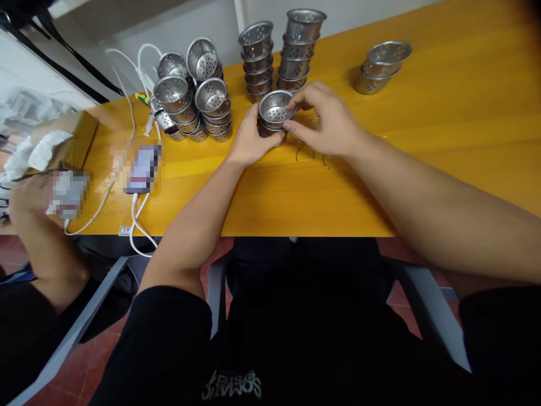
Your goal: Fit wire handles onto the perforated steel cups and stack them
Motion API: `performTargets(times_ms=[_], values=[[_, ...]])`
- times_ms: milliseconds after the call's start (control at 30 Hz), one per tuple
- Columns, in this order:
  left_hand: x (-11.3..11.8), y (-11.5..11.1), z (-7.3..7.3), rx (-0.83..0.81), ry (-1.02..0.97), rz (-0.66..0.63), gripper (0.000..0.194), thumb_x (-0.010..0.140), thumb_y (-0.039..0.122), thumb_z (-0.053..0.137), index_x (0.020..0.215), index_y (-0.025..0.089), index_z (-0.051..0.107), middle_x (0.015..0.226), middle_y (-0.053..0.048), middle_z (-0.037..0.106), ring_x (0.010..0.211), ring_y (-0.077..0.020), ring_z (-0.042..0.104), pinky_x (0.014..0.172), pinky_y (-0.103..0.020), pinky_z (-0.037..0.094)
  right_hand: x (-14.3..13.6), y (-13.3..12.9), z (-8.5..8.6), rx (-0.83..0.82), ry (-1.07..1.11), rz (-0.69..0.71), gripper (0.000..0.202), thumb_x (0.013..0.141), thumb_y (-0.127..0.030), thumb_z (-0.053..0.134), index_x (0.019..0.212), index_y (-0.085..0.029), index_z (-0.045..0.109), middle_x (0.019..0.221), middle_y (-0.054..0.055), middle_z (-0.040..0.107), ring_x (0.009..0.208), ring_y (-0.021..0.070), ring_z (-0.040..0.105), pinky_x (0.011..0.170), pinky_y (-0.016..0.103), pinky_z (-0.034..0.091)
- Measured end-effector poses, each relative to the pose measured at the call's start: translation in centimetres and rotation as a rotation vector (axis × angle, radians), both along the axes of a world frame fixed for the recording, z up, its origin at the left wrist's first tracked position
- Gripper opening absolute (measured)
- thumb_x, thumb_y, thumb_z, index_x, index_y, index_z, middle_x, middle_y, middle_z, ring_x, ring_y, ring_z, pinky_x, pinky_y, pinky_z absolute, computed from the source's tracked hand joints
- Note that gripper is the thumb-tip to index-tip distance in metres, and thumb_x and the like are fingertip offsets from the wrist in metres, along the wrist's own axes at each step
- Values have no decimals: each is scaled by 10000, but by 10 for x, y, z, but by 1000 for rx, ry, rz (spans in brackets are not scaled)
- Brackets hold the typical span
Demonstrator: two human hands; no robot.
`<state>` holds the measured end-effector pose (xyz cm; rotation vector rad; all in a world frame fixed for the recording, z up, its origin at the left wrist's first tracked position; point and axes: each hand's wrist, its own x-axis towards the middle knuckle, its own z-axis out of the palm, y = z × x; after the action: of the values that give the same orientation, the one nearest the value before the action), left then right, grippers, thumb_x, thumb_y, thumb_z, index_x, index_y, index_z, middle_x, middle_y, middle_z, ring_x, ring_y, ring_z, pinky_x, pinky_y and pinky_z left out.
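Observation:
A short stack of perforated metal cups [275, 115] stands on the yellow table in front of me. My left hand [251, 141] is wrapped round the left and near side of this stack. My right hand [323, 121] has its thumb and fingers pinched at the right rim of the top cup; whether a hook is between the fingertips I cannot make out. Under and beside my right hand lie several thin curved metal hooks [325, 162]. Just behind the held stack rise two tall stacks of the same cups, a left one [257, 59] and a right one [298, 51].
More cup stacks [213, 107] crowd the left, beside white cables [133, 113] and a phone [144, 168]. Two nested cups [380, 67] stand at the right. At far left a co-worker's hand [29, 197] holds a blurred device. The table's front edge [304, 234] is close to me.

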<state>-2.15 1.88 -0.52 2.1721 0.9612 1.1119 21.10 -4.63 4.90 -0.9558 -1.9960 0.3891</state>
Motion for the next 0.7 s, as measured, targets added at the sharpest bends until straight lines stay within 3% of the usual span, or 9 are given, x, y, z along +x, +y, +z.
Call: performTargets(times_ms=[200,433,500,567,700], values=[[-5,2,2,-126,-19,-85,818,891,462,852,1571,234,457,1455,-145,683,1325,-263,731,1191,-471,627,3,7,-8,-1,-8,24,397,1000,-774,645,1139,-411,729,1244,51,743,1189,361,642,1096,673,533],[-6,6,0,-134,-8,-116,812,949,526,806,1593,212,424,1489,-152,674,1352,-266,730,1204,-487,615,5,14,-12,54,-58,17,423,1015,-739,667,1238,-392,759,1279,63,747,1208,383,687,1100,686,553],[-6,5,1,-130,-3,-115,822,944,523,813,1591,208,415,1496,-156,675,1354,-271,732,1219,-490,608,4,12,-12,32,-75,4,408,1011,-718,687,1310,-445,739,1302,48,749,1269,404,675,1127,700,551],[-7,4,3,-104,33,-78,845,936,527,822,1603,220,404,1520,-152,667,1422,-291,697,1304,-516,545,4,9,-12,17,-80,12,472,1006,-704,702,1429,-495,676,1381,30,730,1359,415,640,1178,704,532],[-10,5,3,-65,182,68,937,928,567,820,1680,299,329,1655,-138,577,1657,-349,488,1466,-569,307,6,6,-12,67,-56,70,716,1019,-674,692,1640,-377,496,1593,88,598,1450,416,580,1209,703,521]])
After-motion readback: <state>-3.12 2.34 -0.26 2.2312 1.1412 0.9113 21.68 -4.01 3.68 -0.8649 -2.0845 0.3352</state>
